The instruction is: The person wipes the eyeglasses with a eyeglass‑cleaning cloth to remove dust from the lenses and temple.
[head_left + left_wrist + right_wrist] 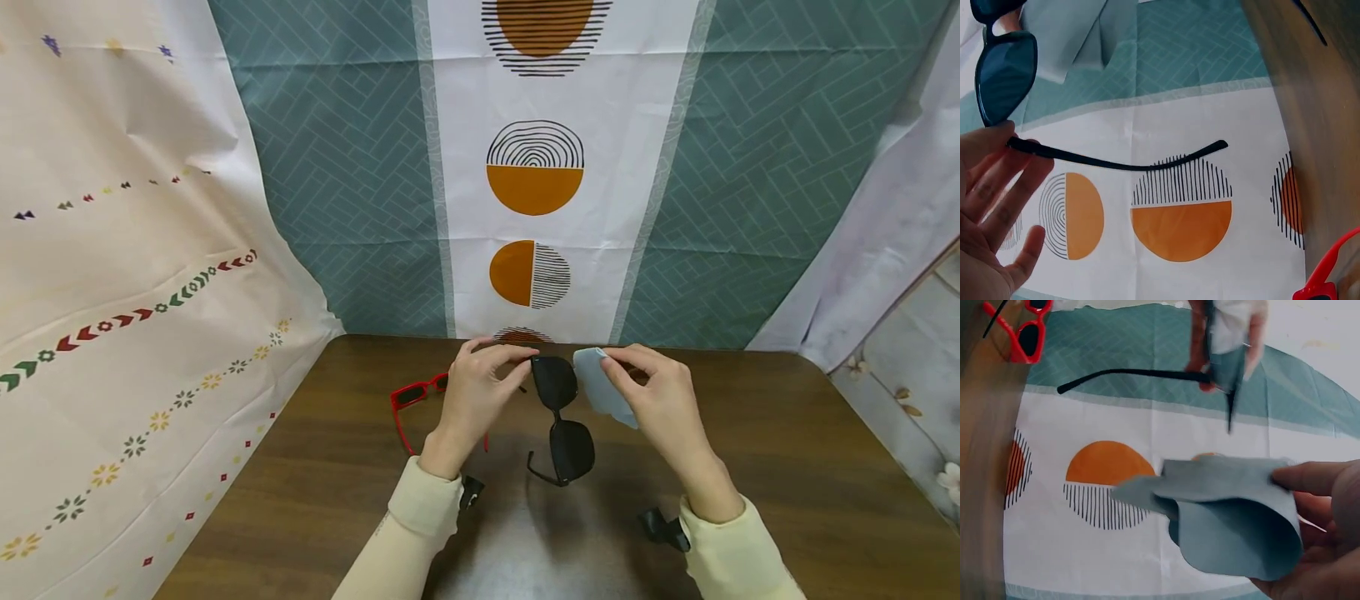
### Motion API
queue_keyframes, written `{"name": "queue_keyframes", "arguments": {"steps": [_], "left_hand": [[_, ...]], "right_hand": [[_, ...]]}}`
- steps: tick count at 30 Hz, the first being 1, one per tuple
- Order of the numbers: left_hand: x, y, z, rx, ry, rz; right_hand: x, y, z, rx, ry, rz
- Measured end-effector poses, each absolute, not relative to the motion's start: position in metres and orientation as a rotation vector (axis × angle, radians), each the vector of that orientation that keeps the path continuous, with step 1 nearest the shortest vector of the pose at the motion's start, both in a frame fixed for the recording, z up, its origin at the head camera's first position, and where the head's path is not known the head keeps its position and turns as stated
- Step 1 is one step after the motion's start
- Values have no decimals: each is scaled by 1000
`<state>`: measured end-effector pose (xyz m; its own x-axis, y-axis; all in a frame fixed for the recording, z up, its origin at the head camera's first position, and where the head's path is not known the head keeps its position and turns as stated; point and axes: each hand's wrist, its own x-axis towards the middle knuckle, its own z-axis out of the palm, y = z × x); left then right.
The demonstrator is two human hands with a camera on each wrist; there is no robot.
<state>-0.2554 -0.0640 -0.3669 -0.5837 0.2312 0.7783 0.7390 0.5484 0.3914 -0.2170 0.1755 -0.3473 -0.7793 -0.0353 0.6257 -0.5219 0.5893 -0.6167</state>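
Observation:
My left hand (480,387) pinches a pair of black sunglasses (573,450) by one corner of the frame, near the hinge. They hang tilted over the table, one lens above the other. In the left wrist view an unfolded temple arm of the sunglasses (1116,164) points away from the fingers. Between thumb and fingers my right hand (660,396) holds a light blue-grey cloth (602,387), just right of the upper lens. The right wrist view shows this cloth (1235,531) folded over and curling loosely below the fingertips.
Red-framed sunglasses (411,395) lie on the brown wooden table (300,500), partly hidden behind my left hand. A patterned cloth backdrop (360,167) hangs along the table's far edge. Light fabric (150,292) drapes down the left side.

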Motion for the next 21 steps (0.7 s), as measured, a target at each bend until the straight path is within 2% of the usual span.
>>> {"name": "queue_keyframes", "arguments": {"steps": [9, 21], "left_hand": [[-253, -59, -369, -849, -2133, -894], [-253, -58, -368, -814, -2039, -804]], "right_hand": [[-219, 151, -358, 652, -1973, 1014], [-217, 147, -362, 894, -2037, 793]]}}
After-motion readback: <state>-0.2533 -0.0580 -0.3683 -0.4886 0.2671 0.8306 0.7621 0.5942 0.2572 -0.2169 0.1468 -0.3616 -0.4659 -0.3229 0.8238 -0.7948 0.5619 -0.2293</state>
